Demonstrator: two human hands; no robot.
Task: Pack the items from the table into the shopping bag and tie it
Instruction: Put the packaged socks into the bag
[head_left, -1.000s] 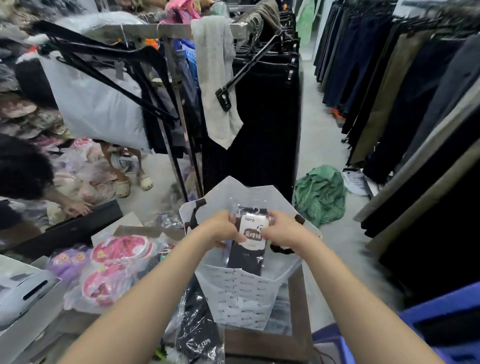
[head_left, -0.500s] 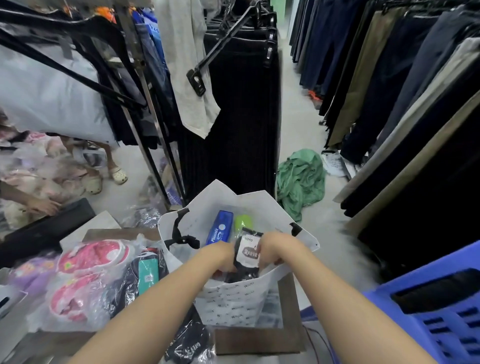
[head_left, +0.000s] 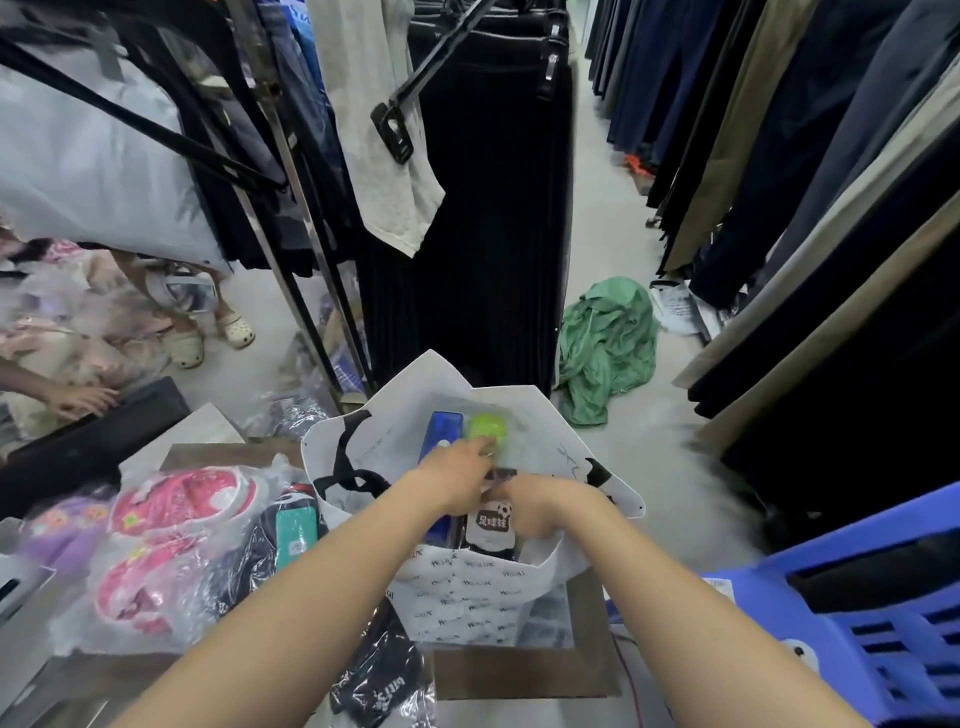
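A white shopping bag (head_left: 467, 597) with black handles stands open on the brown table (head_left: 519, 675). Inside it are a blue item (head_left: 441, 431), a lime-green item (head_left: 488, 428) and a black sock packet (head_left: 488, 525) with a white label. My left hand (head_left: 457, 473) reaches into the bag, fingers stretched out over the blue item and touching the green one. My right hand (head_left: 540, 506) is curled on the top of the sock packet, which stands low against the bag's near wall.
On the table left of the bag lie bagged pink slippers (head_left: 182, 499), a purple pair (head_left: 57, 530), a dark packet with a teal label (head_left: 296, 530) and a black packet (head_left: 379, 680). A blue crate (head_left: 857, 623) stands right. Clothes racks, a green cloth (head_left: 608, 338) and another person's hand (head_left: 78, 400) are around.
The sock packet went from above the bag's mouth down into the bag. My left hand left the packet and reached forward to the green item. The view tilted downward.
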